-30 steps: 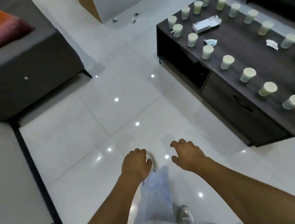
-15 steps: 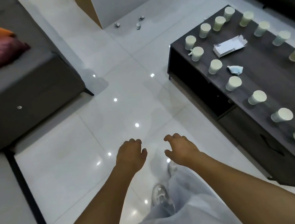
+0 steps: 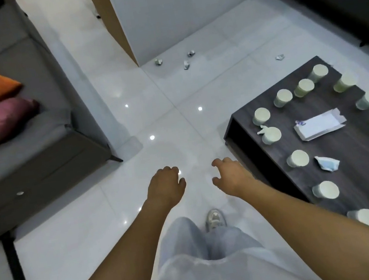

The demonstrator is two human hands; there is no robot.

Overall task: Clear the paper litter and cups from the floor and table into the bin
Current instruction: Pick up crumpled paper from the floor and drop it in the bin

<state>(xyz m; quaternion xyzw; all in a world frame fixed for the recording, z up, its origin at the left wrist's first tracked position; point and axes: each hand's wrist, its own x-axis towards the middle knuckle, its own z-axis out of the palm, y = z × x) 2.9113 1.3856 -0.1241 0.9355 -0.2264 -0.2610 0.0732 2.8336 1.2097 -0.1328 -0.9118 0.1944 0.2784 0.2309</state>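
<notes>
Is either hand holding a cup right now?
No: the left hand and right hand hang loosely curled over the floor, holding nothing.

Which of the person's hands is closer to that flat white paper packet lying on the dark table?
The right hand. It hangs over the floor just off the table's near corner, with the paper packet further right on the table. The left hand is further off, beyond the right one.

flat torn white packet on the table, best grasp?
Pinch the white packet at its ragged, slightly lifted right end, coming from above with the right hand. It lies flat on the table, so the other edges likely give little purchase, and cups flank it.
</notes>
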